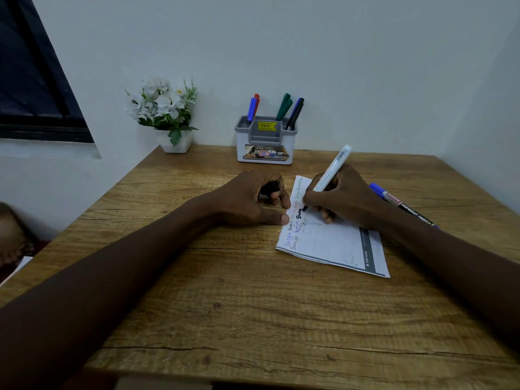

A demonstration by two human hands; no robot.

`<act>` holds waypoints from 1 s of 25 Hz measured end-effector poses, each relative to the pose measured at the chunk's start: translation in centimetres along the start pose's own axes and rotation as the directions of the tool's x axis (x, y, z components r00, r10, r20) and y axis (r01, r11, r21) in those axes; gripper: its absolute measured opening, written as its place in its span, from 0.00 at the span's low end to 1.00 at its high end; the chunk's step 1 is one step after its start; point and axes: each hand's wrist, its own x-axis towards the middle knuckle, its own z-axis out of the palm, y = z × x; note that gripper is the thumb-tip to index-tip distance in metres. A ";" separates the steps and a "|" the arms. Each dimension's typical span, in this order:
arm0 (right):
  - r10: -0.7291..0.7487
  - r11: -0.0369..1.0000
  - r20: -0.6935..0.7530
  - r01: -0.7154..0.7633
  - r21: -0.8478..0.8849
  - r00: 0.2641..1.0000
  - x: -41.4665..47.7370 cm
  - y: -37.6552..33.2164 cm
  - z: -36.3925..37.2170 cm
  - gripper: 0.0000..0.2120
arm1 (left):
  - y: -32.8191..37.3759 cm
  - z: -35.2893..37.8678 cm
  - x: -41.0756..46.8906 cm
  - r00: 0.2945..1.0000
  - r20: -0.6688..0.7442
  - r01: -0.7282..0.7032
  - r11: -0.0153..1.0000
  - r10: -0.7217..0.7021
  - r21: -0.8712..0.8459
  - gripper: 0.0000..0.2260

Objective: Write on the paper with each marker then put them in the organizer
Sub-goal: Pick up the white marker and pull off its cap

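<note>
A person sits at a wooden counter (253, 305), both bare forearms reaching in from the lower corners of the frame toward its centre.

The right hand (343, 195), right of centre, holds a white-barrelled marker (333, 167) in a writing grip, fingers and thumb curled round its lower end. The barrel tilts up and to the right, and its black tip touches the paper (337, 243). The heel of this hand rests on the sheet.

The paper is a small white sheet lying at an angle just right of centre, with a grey printed band along its right edge. Short handwritten words in blue and black run along its left side.

The left hand (250, 198), at centre, rests on the counter with its fingers curled round a small black cap (268, 190). Its thumb tip presses on the paper's left edge.

A second marker (402, 205), black with a blue cap, lies flat on the counter just beyond the right wrist, at the right of the frame.

The organizer (266, 142), a white and grey box with a yellow price sticker, stands at the top centre against the wall. Its left compartment holds a blue marker (251, 109) and a red marker (256, 99). Its right compartment holds 2 green markers (284, 106) and 2 darker ones (297, 111).

A white pot of white flowers (174, 142) stands at the counter's upper left corner. A dark window (31, 80) fills the upper left of the frame.
</note>
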 end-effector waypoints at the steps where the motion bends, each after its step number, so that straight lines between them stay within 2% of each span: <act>1: -0.002 1.000 0.007 0.002 -0.001 1.000 0.0 0.0 0.0 0.10 | 0.0 0.0 0.0 1.000 0.001 0.003 1.000 -0.003 0.002 0.15; 9: 0.027 0.998 -0.025 -0.026 0.058 0.999 0.5 0.3 0.1 0.12 | -0.1 0.1 0.0 1.000 -0.010 0.007 1.000 -0.007 0.010 0.15; 14: 0.018 0.995 -0.077 -0.010 0.102 0.997 0.7 0.6 0.1 0.10 | -0.1 0.0 0.1 1.000 -0.003 0.024 0.999 -0.024 0.022 0.14; 18: -0.012 0.934 -0.128 0.057 0.352 0.992 0.6 0.2 -0.6 0.16 | 0.4 0.1 -0.1 0.997 -0.046 0.067 0.998 -0.066 0.013 0.09; 21: -0.065 0.916 -0.195 0.136 0.376 0.979 0.3 -0.1 -0.9 0.18 | 0.3 0.3 0.1 0.982 -0.155 0.111 0.993 -0.106 0.026 0.13; 23: -0.059 0.867 -0.221 0.159 0.471 0.974 0.3 0.1 -0.8 0.14 | 0.0 0.3 0.1 0.982 -0.178 0.087 0.991 -0.069 0.101 0.09; 25: -0.029 0.784 -0.171 0.128 0.607 0.985 0.2 0.1 -0.6 0.06 | -0.3 0.3 0.1 0.980 -0.198 0.035 0.978 0.006 0.206 0.07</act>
